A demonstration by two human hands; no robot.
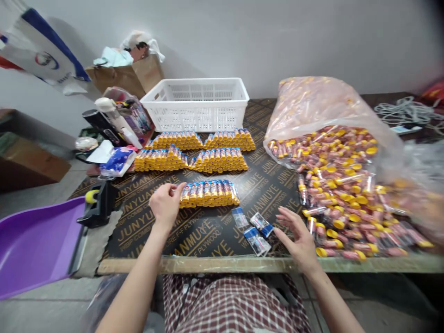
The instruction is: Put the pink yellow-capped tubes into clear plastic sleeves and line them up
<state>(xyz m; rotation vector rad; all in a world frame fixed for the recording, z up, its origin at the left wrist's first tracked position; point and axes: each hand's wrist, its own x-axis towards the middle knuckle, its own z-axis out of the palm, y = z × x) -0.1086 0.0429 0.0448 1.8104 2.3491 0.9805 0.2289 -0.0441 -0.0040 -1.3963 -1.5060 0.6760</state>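
Between and below the hands, a checked fabric [225, 305] in dark red and white covers the lap, its crossing lines forming a close grid; it could be a skirt or loose trousers, I cannot tell which; a thin dark strap [183, 296] runs down it, too blurred to read; the left forearm [133, 277] and right forearm [333, 300] are bare, as are the left hand [165, 206] and right hand [298, 236].
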